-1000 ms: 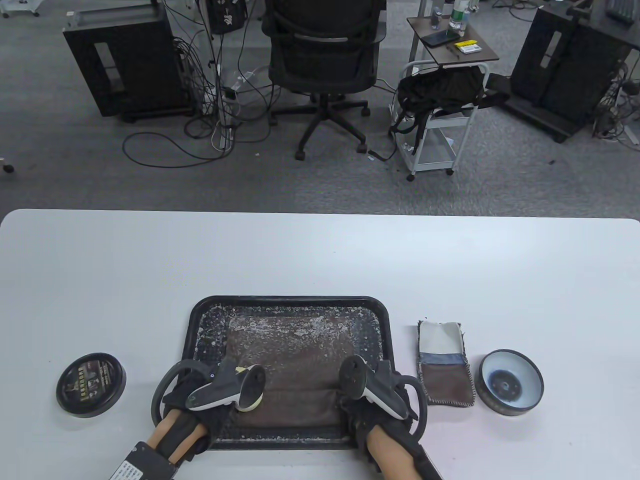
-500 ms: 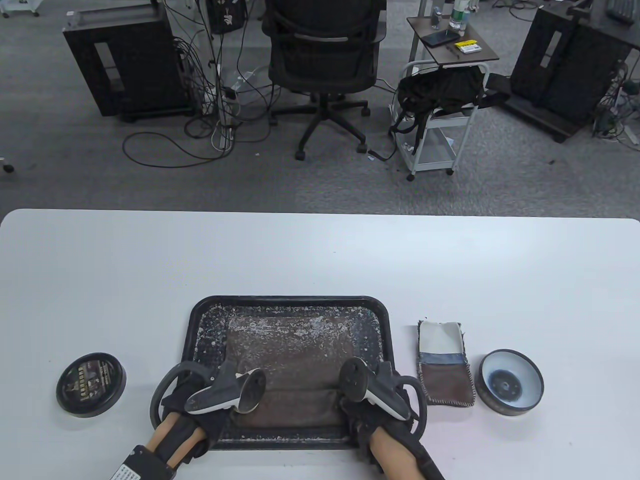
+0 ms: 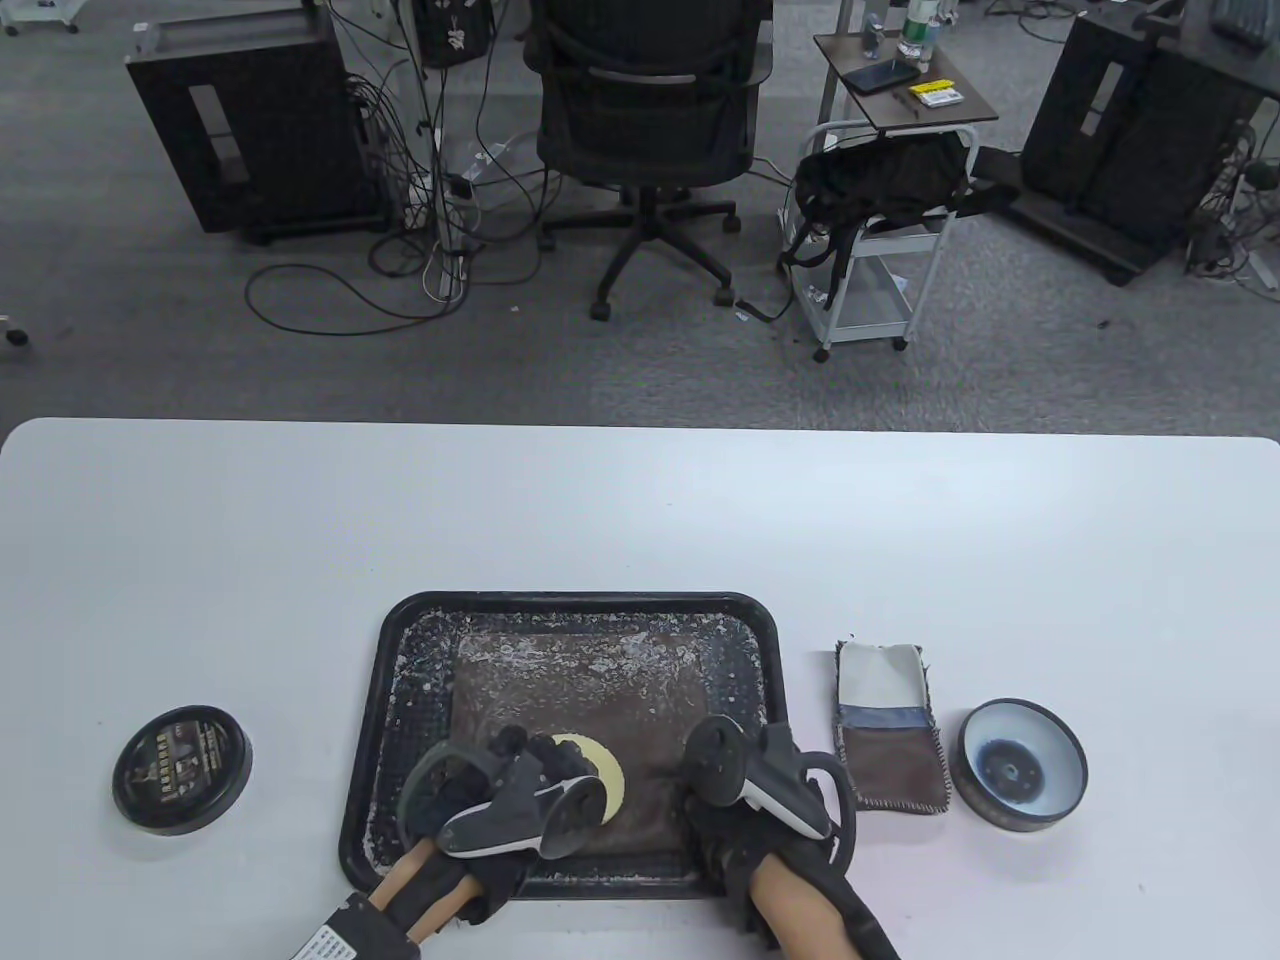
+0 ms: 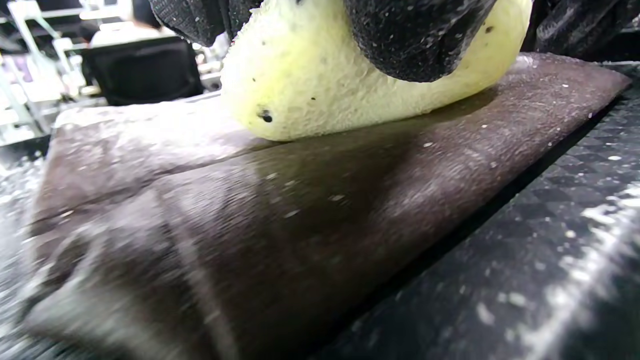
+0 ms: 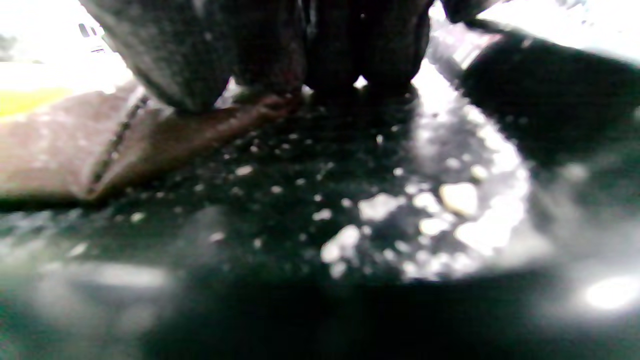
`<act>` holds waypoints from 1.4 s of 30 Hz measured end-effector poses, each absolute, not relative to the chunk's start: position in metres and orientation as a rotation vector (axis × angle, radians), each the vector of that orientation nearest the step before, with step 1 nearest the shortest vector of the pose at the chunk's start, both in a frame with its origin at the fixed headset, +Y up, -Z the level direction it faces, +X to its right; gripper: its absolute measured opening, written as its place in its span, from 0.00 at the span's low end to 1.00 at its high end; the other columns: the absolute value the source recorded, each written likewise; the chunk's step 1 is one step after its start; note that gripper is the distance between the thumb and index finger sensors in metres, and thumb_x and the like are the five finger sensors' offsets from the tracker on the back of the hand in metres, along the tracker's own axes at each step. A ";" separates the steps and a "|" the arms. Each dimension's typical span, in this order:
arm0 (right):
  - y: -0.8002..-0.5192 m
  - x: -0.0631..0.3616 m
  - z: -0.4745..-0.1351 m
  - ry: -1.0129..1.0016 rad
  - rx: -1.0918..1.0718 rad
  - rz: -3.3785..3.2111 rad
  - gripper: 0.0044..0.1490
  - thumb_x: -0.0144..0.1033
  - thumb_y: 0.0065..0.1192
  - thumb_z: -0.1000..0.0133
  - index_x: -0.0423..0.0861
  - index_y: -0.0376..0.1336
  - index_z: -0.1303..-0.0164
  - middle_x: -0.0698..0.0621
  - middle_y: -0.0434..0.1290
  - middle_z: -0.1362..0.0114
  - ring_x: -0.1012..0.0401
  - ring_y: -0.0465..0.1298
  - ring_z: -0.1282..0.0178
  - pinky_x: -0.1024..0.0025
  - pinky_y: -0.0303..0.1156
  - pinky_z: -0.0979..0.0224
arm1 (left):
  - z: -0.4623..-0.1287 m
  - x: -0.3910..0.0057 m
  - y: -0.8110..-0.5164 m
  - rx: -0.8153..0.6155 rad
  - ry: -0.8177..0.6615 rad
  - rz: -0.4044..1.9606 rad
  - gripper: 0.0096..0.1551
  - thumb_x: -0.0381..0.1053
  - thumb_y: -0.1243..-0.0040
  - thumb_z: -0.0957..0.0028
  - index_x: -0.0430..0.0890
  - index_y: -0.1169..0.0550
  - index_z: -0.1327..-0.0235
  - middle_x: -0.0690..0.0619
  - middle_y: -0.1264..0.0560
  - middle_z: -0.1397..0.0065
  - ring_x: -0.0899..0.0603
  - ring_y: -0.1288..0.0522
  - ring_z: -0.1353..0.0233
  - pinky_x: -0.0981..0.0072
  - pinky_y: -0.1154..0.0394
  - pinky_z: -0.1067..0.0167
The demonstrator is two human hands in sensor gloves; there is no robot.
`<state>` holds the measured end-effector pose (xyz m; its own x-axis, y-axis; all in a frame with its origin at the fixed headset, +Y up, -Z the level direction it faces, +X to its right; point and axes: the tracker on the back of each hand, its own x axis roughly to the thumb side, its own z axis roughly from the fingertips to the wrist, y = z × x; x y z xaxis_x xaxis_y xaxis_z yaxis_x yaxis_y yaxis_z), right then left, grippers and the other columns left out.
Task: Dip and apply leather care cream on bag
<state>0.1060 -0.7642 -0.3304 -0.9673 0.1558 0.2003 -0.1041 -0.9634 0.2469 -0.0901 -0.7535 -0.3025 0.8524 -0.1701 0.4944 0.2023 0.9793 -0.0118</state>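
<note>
Applying step: left hand [image 3: 500,790] grips sponge [image 3: 600,775] on bag [image 3: 600,690], right hand [image 3: 760,800] pressing its corner; next, rub cream across.

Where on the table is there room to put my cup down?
The whole far half of the table behind the tray is bare. It's crowded near the front: lid, tray, cloth and cream tin.

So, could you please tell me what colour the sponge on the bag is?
The sponge is pale yellow with a few dark specks, clearest in the left wrist view.
</note>
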 end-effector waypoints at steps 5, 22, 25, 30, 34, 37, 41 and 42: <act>-0.764 0.111 -0.329 0.360 0.388 2.942 0.32 0.39 0.67 0.53 0.44 0.68 0.38 0.40 0.65 0.26 0.39 0.65 0.28 0.35 0.53 0.25 | -0.305 -0.068 -0.756 -0.064 -0.494 -0.109 0.31 0.53 0.37 0.62 0.62 0.28 0.40 0.60 0.27 0.29 0.50 0.25 0.28 0.55 0.31 0.28; -0.761 0.116 -0.333 0.395 0.364 2.872 0.27 0.28 0.63 0.53 0.42 0.71 0.41 0.40 0.67 0.27 0.40 0.65 0.28 0.36 0.52 0.25 | -0.292 -0.035 -0.754 -0.040 -0.546 0.006 0.28 0.54 0.35 0.64 0.67 0.24 0.45 0.65 0.26 0.31 0.52 0.26 0.28 0.59 0.30 0.29; -0.760 0.114 -0.334 0.398 0.363 2.882 0.27 0.27 0.62 0.53 0.42 0.71 0.41 0.40 0.67 0.27 0.40 0.66 0.28 0.36 0.53 0.25 | -0.284 -0.032 -0.753 -0.058 -0.573 -0.011 0.28 0.54 0.36 0.64 0.68 0.24 0.46 0.67 0.26 0.32 0.53 0.26 0.28 0.60 0.30 0.29; -0.759 0.111 -0.335 0.423 0.351 2.890 0.28 0.27 0.62 0.53 0.42 0.71 0.41 0.40 0.67 0.27 0.39 0.66 0.28 0.36 0.53 0.25 | -0.275 -0.033 -0.755 -0.058 -0.598 -0.027 0.28 0.54 0.36 0.64 0.70 0.25 0.47 0.69 0.27 0.31 0.55 0.28 0.27 0.59 0.31 0.28; -0.758 0.108 -0.333 0.464 0.369 2.925 0.29 0.26 0.62 0.53 0.42 0.70 0.39 0.39 0.65 0.25 0.39 0.65 0.27 0.36 0.54 0.25 | -0.272 -0.034 -0.753 -0.071 -0.625 -0.068 0.28 0.53 0.35 0.64 0.70 0.25 0.47 0.69 0.27 0.31 0.55 0.28 0.27 0.58 0.31 0.28; -0.759 0.105 -0.331 0.490 0.379 2.952 0.30 0.26 0.62 0.53 0.43 0.68 0.38 0.39 0.63 0.24 0.39 0.64 0.26 0.36 0.53 0.24 | -0.270 -0.038 -0.752 -0.074 -0.647 -0.127 0.28 0.53 0.35 0.64 0.70 0.25 0.47 0.69 0.28 0.31 0.55 0.28 0.27 0.57 0.31 0.28; -0.761 0.106 -0.328 0.470 0.364 2.960 0.30 0.25 0.61 0.53 0.44 0.67 0.37 0.40 0.62 0.24 0.40 0.63 0.25 0.37 0.53 0.24 | -0.272 -0.050 -0.752 -0.080 -0.677 -0.160 0.28 0.52 0.35 0.64 0.70 0.25 0.48 0.70 0.27 0.31 0.56 0.27 0.27 0.55 0.31 0.28; -0.761 0.107 -0.327 0.466 0.355 2.957 0.30 0.25 0.61 0.53 0.44 0.67 0.37 0.41 0.62 0.24 0.40 0.63 0.25 0.37 0.53 0.24 | -0.272 -0.054 -0.753 -0.081 -0.684 -0.167 0.28 0.52 0.35 0.64 0.70 0.25 0.48 0.70 0.27 0.31 0.56 0.27 0.27 0.56 0.31 0.28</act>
